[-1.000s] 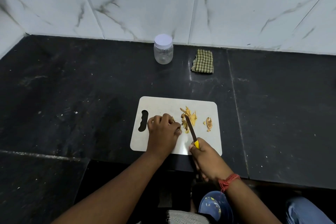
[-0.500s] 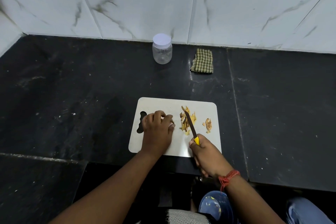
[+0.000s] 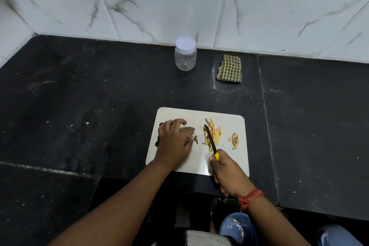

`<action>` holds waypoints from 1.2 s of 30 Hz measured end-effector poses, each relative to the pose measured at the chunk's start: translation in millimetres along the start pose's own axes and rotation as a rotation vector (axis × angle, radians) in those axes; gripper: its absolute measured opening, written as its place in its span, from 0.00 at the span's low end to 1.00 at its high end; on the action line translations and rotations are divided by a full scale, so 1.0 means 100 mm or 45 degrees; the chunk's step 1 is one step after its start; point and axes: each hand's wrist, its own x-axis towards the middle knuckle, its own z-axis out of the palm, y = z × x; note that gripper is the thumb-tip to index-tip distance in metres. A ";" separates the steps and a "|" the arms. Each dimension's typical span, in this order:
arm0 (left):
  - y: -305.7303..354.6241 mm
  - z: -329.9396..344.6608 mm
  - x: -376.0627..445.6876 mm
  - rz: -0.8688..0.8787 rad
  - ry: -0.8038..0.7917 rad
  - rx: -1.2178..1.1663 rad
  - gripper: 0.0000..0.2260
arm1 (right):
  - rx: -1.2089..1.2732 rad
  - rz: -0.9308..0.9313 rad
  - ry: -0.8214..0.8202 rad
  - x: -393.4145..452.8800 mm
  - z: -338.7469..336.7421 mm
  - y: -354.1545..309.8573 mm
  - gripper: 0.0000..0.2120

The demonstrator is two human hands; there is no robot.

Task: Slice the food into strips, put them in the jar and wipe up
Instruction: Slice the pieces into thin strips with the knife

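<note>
A white cutting board [image 3: 223, 164] lies on the black counter. A pile of yellow food strips [image 3: 213, 133] sits at its middle, and a small peel scrap [image 3: 235, 140] lies to the right. My right hand [image 3: 229, 173] grips the yellow-handled knife [image 3: 210, 140], whose dark blade points away over the strips. My left hand [image 3: 173, 142] rests on the board's left part with curled fingers, and its fingertips pinch a small brown food piece [image 3: 196, 139]. The clear jar [image 3: 185, 54] with a white lid on stands at the back by the wall.
A folded green checked cloth [image 3: 229, 68] lies right of the jar. The black counter [image 3: 89, 106] stretches wide to both sides, and its front edge drops off just below the board. White marble wall tiles [image 3: 179, 2] close the back.
My left hand has drawn left, away from the strip pile, taking the small piece with it. The knife has shifted slightly right and its blade now lies over the strips.
</note>
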 end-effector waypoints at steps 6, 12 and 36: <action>0.02 0.02 0.02 -0.023 -0.016 0.023 0.03 | -0.323 -0.054 0.029 0.08 0.14 0.05 0.07; 0.02 0.06 0.06 -0.083 -0.038 -0.004 0.04 | -0.420 -0.053 0.012 0.11 0.20 0.02 0.04; 0.06 0.18 0.11 0.010 -0.301 0.256 0.31 | -0.763 -0.099 0.066 0.22 0.36 0.06 0.13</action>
